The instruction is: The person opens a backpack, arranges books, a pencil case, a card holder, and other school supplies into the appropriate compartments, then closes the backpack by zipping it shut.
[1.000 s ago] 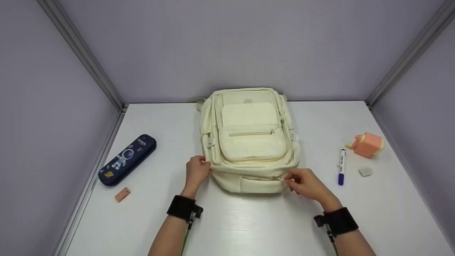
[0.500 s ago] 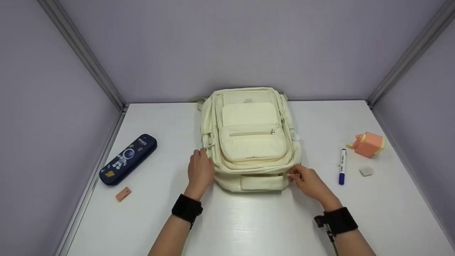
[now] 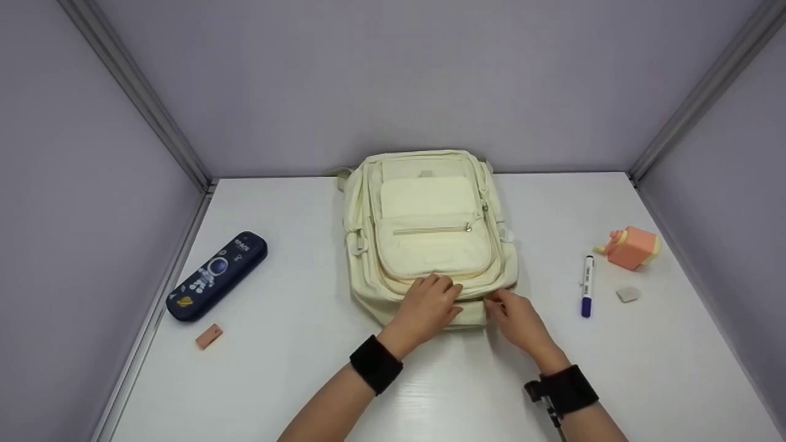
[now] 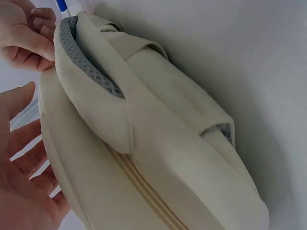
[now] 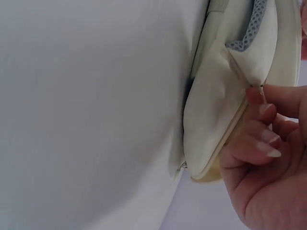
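- Backpack (image 3: 430, 196), cream, lies pockets-up on the tabletop (image 3: 270, 368).
- Right hand (image 3: 517, 320) pinches its near right corner; zipping, I judge.
- Left hand (image 3: 424, 312) touches its near edge, fingers loose; next likely calls for holding it taut.

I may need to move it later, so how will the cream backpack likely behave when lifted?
Probably soft and floppy: the backpack is creased fabric, and a side pocket gapes. It seems unlikely to roll, lying front up and broad on the table.
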Tool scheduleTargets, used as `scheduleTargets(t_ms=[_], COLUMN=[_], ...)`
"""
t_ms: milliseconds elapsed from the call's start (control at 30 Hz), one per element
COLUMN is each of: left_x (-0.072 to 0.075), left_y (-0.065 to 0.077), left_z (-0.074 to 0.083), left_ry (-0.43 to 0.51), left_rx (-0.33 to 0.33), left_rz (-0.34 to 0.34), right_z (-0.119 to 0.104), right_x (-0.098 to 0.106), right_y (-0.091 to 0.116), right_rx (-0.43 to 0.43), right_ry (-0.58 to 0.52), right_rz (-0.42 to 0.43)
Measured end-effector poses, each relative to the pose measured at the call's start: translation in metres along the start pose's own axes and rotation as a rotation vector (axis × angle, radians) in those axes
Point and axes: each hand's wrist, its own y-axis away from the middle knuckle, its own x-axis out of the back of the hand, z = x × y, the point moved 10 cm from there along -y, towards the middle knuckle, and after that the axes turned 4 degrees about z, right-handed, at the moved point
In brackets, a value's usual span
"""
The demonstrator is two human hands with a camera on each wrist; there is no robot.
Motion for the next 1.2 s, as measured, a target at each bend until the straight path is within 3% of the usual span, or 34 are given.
scheduleTargets(t_ms=[167, 367, 500, 767, 1033, 1200], left_x=[0.001, 0.008, 0.009, 0.001, 0.002, 0.002], left_y=[-0.004, -0.002, 0.0, 0.005, 0.007, 0.007], left_z=[0.008, 0.009, 0.009, 0.005, 0.004, 0.003], left_ry=[-0.121, -0.069, -0.038, -0.011, 0.042, 0.109], left_rx=[-0.029, -0.033, -0.025, 0.015, -0.027, -0.051], left_rz=[0.121, 0.211, 0.174, 0.043, 0.052, 0.038], right_z=[-0.003, 0.003, 0.013, 0.036, 0.048, 0.048], right_x=[0.007, 0.015, 0.021, 0.043, 0.055, 0.058], right_y=[0.003, 0.002, 0.0, -0.005, -0.018, -0.032], right_rx=[0.034, 0.039, 0.018, -0.001, -0.01, 0.004], right_ry=[0.04, 0.068, 0.11, 0.218, 0.282, 0.33], right_rz=[0.084, 0.096, 0.092, 0.177, 0.221, 0.189])
